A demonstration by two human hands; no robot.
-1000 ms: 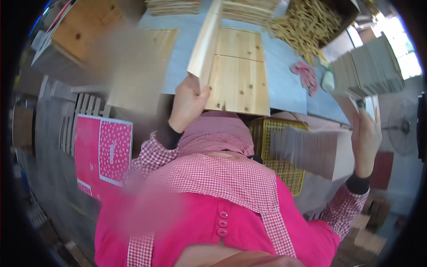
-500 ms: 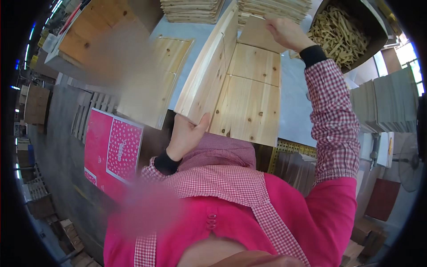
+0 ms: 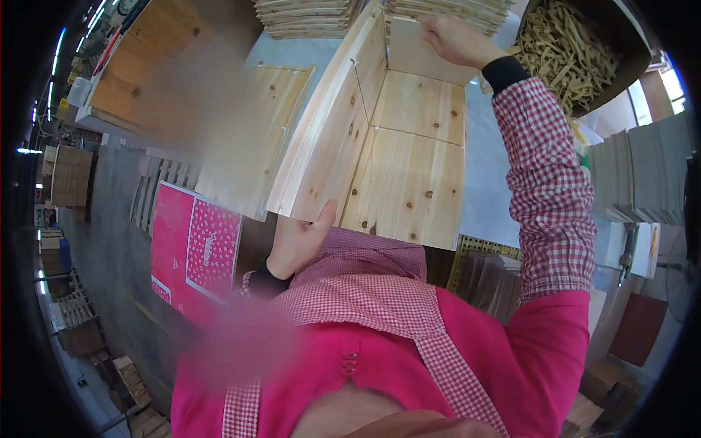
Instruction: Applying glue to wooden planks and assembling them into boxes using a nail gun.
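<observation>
A knotty pale wooden base panel (image 3: 412, 179) lies flat on the table in front of me. Along its left side a long wooden side panel (image 3: 328, 146) stands raised, leaning a little to the left. My left hand (image 3: 298, 239) grips the near end of that side panel, thumb on its inner face. At the far end stands a plain thin board (image 3: 423, 55), meeting the side panel near the far corner. My right hand (image 3: 461, 42) pinches the top edge of this thin board.
Stacks of wooden panels (image 3: 307, 18) stand at the back. A dark box of curled wood strips (image 3: 569, 55) is at far right, with stacked grey boards (image 3: 642, 168) nearer. To the left are another wooden panel (image 3: 281, 95), a wooden box (image 3: 157, 55) and a pink carton (image 3: 212, 244).
The side panel has tilted outward, its near end shifting left with my left hand. The thin board stands more upright, and my right hand has moved slightly left and farther away.
</observation>
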